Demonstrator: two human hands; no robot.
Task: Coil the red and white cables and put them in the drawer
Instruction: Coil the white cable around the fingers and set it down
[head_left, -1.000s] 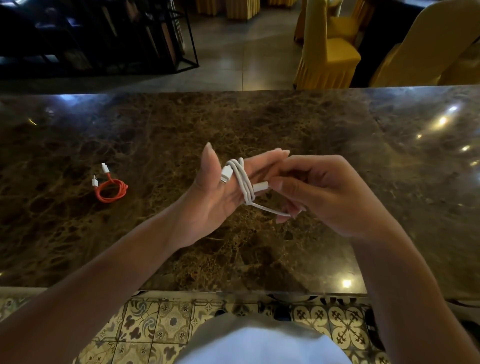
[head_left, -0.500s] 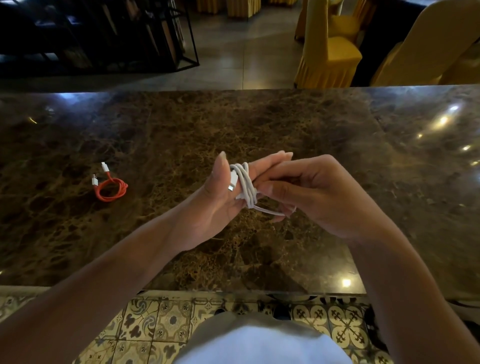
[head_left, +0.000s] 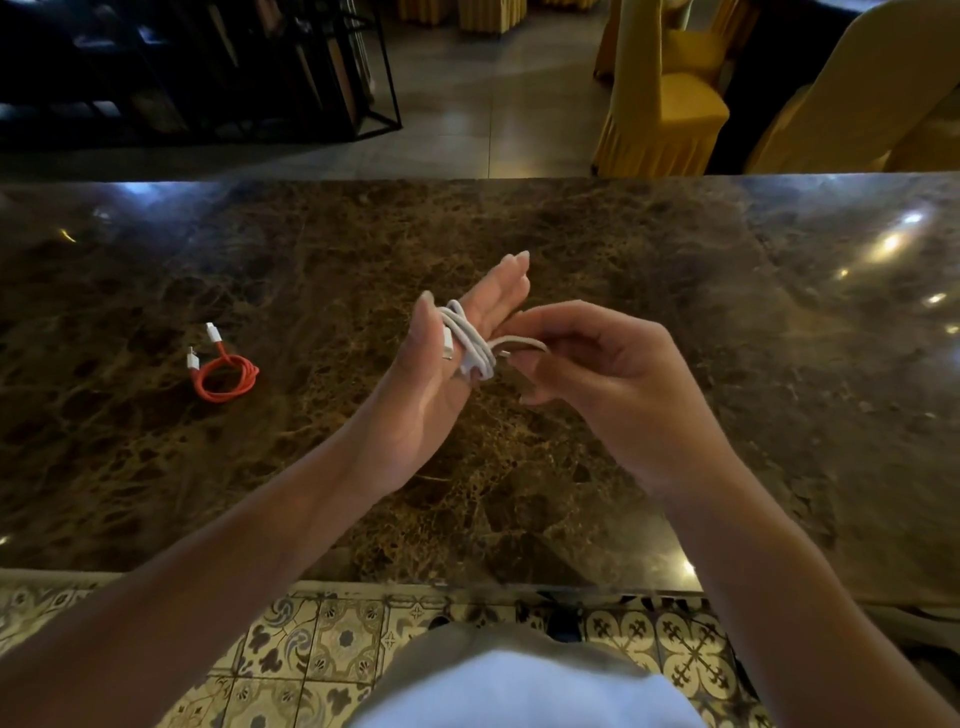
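The white cable (head_left: 470, 343) is wound in several loops around the straight fingers of my left hand (head_left: 431, 400), held palm-up above the middle of the marble counter (head_left: 597, 249). One white plug lies against the fingers beside the thumb. My right hand (head_left: 608, 384) pinches the cable's free end right next to the loops. The red cable (head_left: 226, 375) lies coiled on the counter at the left, its two white plugs pointing away from me. No drawer is in view.
Yellow-covered chairs (head_left: 665, 104) stand beyond the counter's far edge at the right. A black metal-frame rack (head_left: 291, 67) stands at the far left. Patterned floor tiles (head_left: 337, 644) show below the counter's near edge.
My left hand has turned so its fingers point more away from me. My right hand has wound the loose tail on, leaving only a short end.
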